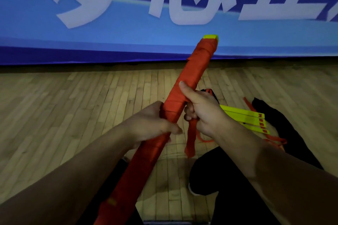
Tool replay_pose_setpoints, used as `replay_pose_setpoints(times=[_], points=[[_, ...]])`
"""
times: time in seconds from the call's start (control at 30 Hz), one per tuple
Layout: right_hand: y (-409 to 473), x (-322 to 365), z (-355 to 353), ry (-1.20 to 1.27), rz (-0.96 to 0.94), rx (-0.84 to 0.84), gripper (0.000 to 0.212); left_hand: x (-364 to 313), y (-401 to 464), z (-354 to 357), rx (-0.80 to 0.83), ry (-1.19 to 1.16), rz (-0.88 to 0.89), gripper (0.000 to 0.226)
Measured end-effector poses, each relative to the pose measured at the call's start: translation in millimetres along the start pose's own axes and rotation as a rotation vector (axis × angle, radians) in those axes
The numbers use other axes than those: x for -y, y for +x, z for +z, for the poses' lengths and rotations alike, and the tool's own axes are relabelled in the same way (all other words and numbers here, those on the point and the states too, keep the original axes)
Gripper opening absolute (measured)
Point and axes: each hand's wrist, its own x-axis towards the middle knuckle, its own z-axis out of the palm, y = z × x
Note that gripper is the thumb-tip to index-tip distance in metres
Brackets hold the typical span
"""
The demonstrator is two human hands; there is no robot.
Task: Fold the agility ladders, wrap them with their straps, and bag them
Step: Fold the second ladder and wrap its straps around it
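Observation:
A folded agility ladder [199, 65] runs diagonally from bottom centre up to the right, wound almost fully in orange strap, with a yellow rung end showing at its top. My left hand [151, 124] grips the bundle around its middle. My right hand [199, 107] holds the bundle just above, thumb on top, and pinches the loose strap end [191, 139], which hangs down below it. A second folded ladder [245, 118] of yellow rungs with orange straps lies on the floor at right, partly behind my right wrist.
A black bag [270, 113] lies on the wooden floor [64, 115] behind the second ladder. My dark-clothed legs [228, 188] are at bottom centre and right. A blue banner [109, 29] with white characters lines the wall ahead.

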Motion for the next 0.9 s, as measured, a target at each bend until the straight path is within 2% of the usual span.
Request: replay_pose_setpoints(times=[0.07, 0.1, 0.13, 0.2, 0.27, 0.3, 0.37, 0.4, 0.47, 0.53, 0.6, 0.63, 0.67, 0.73, 0.8, 0.83, 0.9], points=[[2, 0, 5, -0.050, -0.043, -0.080, 0.033, 7, 10, 10, -0.170, 0.462, 0.042, 0.076], [3, 1, 6, -0.066, -0.072, -0.088, 0.032, 11, 13, 15, -0.251, 0.552, 0.095, 0.078], [3, 3, 6, -0.095, -0.103, -0.080, 0.031, 12, 15, 16, -0.277, 0.508, 0.131, 0.073], [5, 7, -1, -0.162, -0.134, -0.028, 0.031, 10, 15, 7, -0.118, 0.073, 0.128, 0.061], [3, 6, -10, -0.084, -0.057, 0.098, 0.036, 9, 10, -2, 0.145, -0.417, 0.075, 0.056], [2, 4, -13, -0.001, -0.006, 0.162, 0.037, 10, 6, -3, 0.255, -0.526, 0.058, 0.053], [-1, 0, -15, 0.099, 0.018, 0.222, 0.038, 12, 2, -2, 0.353, -0.509, 0.058, 0.047], [-3, -2, -14, 0.097, 0.005, 0.208, 0.037, 12, 2, -1, 0.333, -0.468, 0.054, 0.045], [-5, -2, -7, 0.032, -0.031, 0.111, 0.037, 12, 6, 0, 0.165, -0.344, 0.026, 0.047], [-3, -1, -1, -0.071, -0.073, -0.039, 0.039, 10, 6, 7, -0.068, -0.091, 0.064, 0.060], [-1, 3, 4, -0.216, -0.134, -0.145, 0.040, 9, 8, 18, -0.214, 0.230, 0.144, 0.071], [1, 4, 4, -0.291, -0.173, -0.164, 0.041, 7, 8, 23, -0.258, 0.330, 0.174, 0.067], [2, 6, 3, -0.366, -0.211, -0.158, 0.042, 6, 9, 25, -0.295, 0.330, 0.175, 0.058], [1, 11, -1, -0.461, -0.248, -0.076, 0.045, 2, 12, 19, -0.230, -0.003, 0.124, 0.038], [-1, 13, -6, -0.342, -0.168, 0.039, 0.046, 0, 11, 13, 0.016, -0.431, 0.083, 0.027], [-2, 14, -9, -0.208, -0.099, 0.070, 0.046, 0, 10, 12, 0.134, -0.539, 0.079, 0.026], [-4, 12, -10, -0.041, -0.020, 0.088, 0.048, 0, 6, 10, 0.249, -0.527, 0.060, 0.031]])
